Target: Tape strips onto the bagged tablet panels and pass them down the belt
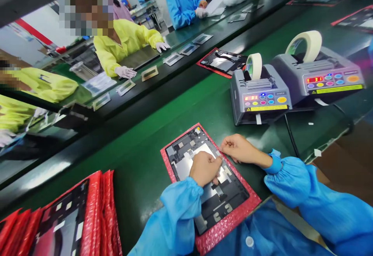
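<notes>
An opened tablet (180, 164), its black frame and silvery inner parts showing, lies on a red bubble-wrap sheet (230, 230) on the green bench. My left hand (205, 168) is over the middle of the tablet, fingers curled together; whatever they grip is hidden. By the tablet's right edge, my right hand (237, 149) has its thumb and fingertips pinched, and I cannot make out anything between them. Right of the tablet stands a grey tape dispenser (260, 96) with a short white strip sticking out at its front.
A second tape dispenser (323, 73) stands farther right. Red bubble-wrap pouches (100, 213) and another tablet (62, 221) are stacked at lower left. Beyond the bench, a tablet on red wrap (223, 61) lies near a raised ledge; co-workers in yellow and blue sit behind it.
</notes>
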